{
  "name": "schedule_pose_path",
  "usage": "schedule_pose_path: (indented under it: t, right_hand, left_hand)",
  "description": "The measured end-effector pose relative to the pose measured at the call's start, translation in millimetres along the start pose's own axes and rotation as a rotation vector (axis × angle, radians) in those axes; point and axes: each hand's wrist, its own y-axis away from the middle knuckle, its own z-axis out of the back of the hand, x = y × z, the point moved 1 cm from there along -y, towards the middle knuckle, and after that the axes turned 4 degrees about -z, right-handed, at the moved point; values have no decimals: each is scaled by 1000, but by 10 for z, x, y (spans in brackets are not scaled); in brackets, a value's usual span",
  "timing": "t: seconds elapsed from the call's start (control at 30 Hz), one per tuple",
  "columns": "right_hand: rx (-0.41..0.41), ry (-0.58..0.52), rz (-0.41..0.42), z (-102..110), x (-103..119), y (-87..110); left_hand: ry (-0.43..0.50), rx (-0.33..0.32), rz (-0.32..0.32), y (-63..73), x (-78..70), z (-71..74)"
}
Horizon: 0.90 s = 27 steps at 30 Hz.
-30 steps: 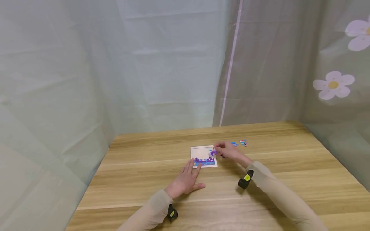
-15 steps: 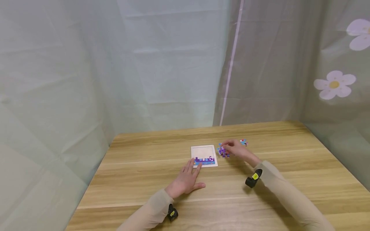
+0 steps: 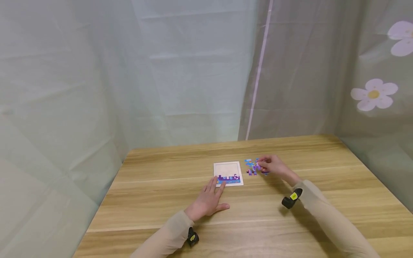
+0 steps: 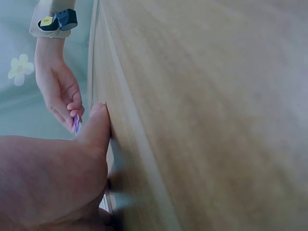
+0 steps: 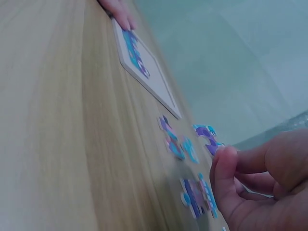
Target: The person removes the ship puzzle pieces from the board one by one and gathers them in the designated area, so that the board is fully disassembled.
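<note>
Currently the right hand [image 3: 274, 167] pinches one puzzle piece [image 5: 205, 131], while the left hand [image 3: 207, 201], grip apart, touches one board [image 3: 227, 169] at seven o'clock.

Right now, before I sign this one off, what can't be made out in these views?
Puzzle board: head view, part of its lower left, behind the left hand.
Held puzzle piece: right wrist view, one end, behind the right hand.
Loose pieces: head view, printed details, too small.
Part of the left hand: left wrist view, cut off by frame edges.
</note>
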Motion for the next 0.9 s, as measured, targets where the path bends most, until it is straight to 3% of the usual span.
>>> schedule_pose_path:
  t: [0.47,0.9]
  right_hand:
    - [-22,40,-23,223,-149,94]
    - [-27,-119,-55,458,-299,201]
  left_hand:
    - [-20,12,14,-10,-17,-18]
    - [-2,9,25,0,-29,-21]
